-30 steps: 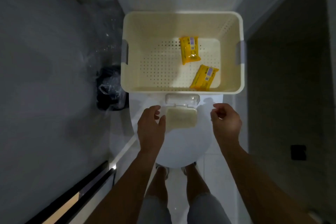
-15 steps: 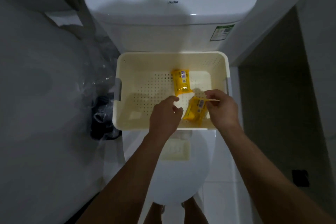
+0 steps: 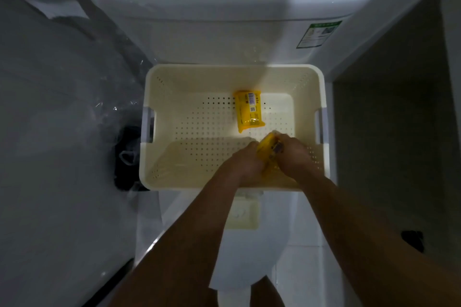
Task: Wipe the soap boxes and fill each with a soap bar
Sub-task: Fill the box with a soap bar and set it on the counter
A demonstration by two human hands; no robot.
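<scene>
Near the frame centre both the left hand (image 3: pixel 245 163) and the right hand (image 3: pixel 295 154) grasp one wrapped soap bar (image 3: pixel 270 151) inside the basket (image 3: pixel 159 157), a second bar (image 3: pixel 249 110) lies untouched above it, and the open soap box (image 3: pixel 243 217) lower down appears unfilled, so filling seems not finished.

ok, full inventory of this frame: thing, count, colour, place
perforated plastic basket: 1, cream, on the toilet lid
wrapped soap bar lying loose: 1, yellow, basket floor, far side
wrapped soap bar in hand: 1, yellow, over basket's near right
open soap box: 1, pale cream, lid below basket
toilet: 1, white, centre
bin with bag: 1, black, floor left of basket
left hand: grips the held bar
right hand: grips the same bar
</scene>
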